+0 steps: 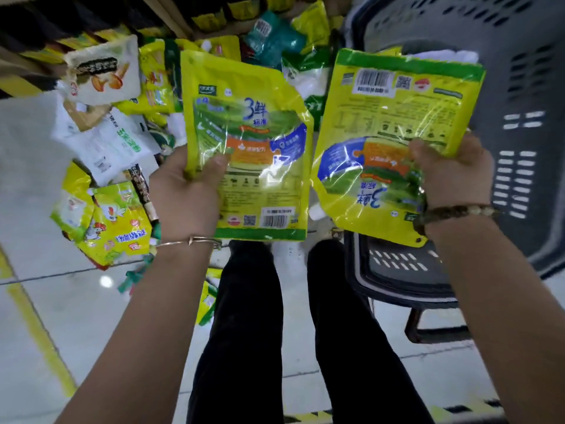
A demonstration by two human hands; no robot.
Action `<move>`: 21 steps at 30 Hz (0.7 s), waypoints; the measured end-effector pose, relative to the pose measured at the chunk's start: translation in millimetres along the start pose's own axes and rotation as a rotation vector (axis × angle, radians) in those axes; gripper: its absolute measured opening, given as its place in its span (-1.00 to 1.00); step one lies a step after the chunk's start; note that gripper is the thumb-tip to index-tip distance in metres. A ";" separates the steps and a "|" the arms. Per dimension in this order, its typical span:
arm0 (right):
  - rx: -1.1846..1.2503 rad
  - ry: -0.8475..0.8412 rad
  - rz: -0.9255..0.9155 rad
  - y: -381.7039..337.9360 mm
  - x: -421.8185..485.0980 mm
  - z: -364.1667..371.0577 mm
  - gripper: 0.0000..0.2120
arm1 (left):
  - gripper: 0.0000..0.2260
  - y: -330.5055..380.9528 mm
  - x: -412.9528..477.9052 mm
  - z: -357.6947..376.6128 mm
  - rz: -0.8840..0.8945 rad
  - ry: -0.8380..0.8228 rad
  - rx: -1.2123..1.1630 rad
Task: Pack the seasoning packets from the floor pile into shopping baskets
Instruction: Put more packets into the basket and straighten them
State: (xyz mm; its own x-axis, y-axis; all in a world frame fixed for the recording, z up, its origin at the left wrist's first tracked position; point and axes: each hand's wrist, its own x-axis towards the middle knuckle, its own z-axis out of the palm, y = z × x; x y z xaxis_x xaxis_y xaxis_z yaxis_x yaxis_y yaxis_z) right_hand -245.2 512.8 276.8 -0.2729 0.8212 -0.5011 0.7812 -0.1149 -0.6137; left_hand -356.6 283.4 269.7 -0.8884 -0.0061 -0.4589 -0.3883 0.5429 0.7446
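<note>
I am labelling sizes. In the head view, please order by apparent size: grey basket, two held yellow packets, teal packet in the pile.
1. grey basket
2. right yellow packet and left yellow packet: alike, not ranked
3. teal packet, though it lies farther away

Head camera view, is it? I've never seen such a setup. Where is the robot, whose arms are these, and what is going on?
There is no robot here. A person wears a camera on the head, and it looks down at their own hands. The left hand grips a yellow packet with its print upright. The right hand grips a matching packet turned upside down. More seasoning packets lie in a pile on the pale floor, to the left. A grey basket stands on the right.
</note>
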 end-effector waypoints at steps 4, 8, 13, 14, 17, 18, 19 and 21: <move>0.056 0.066 0.013 6.0 21.4 -46.1 -0.90 | -0.87 21.8 -16.4 38.4 0.038 -0.054 0.000; 0.056 0.127 0.006 19.1 47.8 -90.4 -0.90 | -0.87 35.5 -33.0 78.8 0.029 -0.102 0.044; -0.081 0.210 -0.002 52.6 90.3 -124.2 -0.86 | -0.82 50.2 -70.3 134.8 0.037 -0.149 0.161; -0.120 0.219 -0.004 58.0 96.5 -126.9 -0.82 | -0.78 49.8 -77.8 145.6 0.034 -0.156 0.183; -0.232 0.184 -0.013 65.3 109.3 -126.4 -0.72 | -0.61 46.8 -95.9 173.7 -0.004 -0.188 0.238; -0.278 0.167 -0.011 68.6 114.4 -124.9 -0.70 | -0.59 45.9 -100.8 180.8 -0.018 -0.203 0.253; -0.328 0.155 -0.005 73.8 120.2 -123.3 -0.70 | -0.57 44.6 -103.9 186.7 -0.030 -0.212 0.268; -0.456 0.107 0.013 85.5 129.9 -118.2 -0.70 | -0.54 42.5 -107.9 194.6 -0.057 -0.215 0.275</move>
State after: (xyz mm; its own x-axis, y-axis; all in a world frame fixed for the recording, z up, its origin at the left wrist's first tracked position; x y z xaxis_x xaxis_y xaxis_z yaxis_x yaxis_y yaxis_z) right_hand -147.5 675.7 231.3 -0.2206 0.8770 -0.4269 0.9578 0.1122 -0.2645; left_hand -229.6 470.5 256.5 -0.7841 0.1175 -0.6094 -0.3298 0.7528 0.5696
